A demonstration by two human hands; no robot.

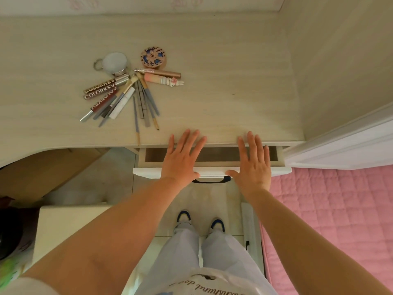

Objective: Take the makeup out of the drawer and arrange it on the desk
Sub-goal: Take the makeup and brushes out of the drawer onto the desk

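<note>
Makeup (pixel 127 90) on desk (pixel 234 81), left hand (pixel 180 158) and right hand (pixel 253 162) flat, fingers spread, over drawer (pixel 210 172)

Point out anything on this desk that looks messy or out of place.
The makeup lies in a loose fan of overlapping tubes and pencils rather than in a row. One pencil sticks out toward the desk edge. The drawer is partly open, both hands flat on its front.

Pale wood-grain tabletop (pixel 223 81); white drawer (pixel 170 172) front with a black handle (pixel 210 180). Brown lip-gloss tubes (pixel 100 90) carry white lettering. Round compact (pixel 152 57) patterned blue on tan. Pink quilted bedspread (pixel 331 220).
</note>
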